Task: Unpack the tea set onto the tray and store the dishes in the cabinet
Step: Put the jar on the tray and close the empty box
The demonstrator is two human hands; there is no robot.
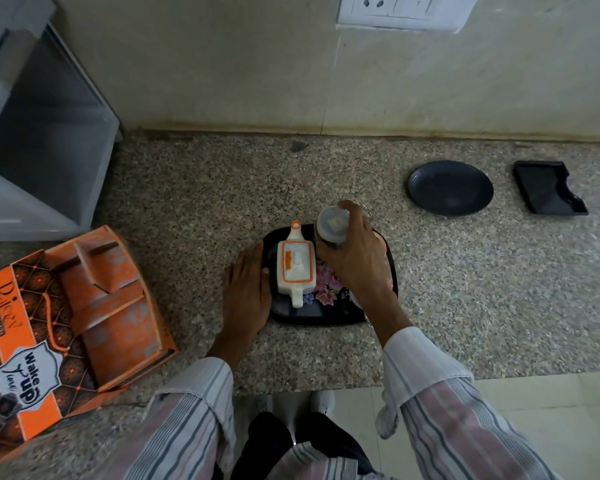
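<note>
You're looking at a speckled grey-and-tan granite desk [465,299], so lots of tiny flecks going on. The tray [321,317] is showing glossy black with pink and purple flowers printed on it. The teapot [296,268] sitting on it is looking white with an orange outline round the lid and an orange loop up top. Your box [52,327] is glowing bright orange with a dark brown lattice pattern and a pale shield badge. The round plate [450,187] and the angular dish [548,187] are both reading flat black. Your sleeves [440,410] are wearing pale pink with grey-blue stripes.
</note>
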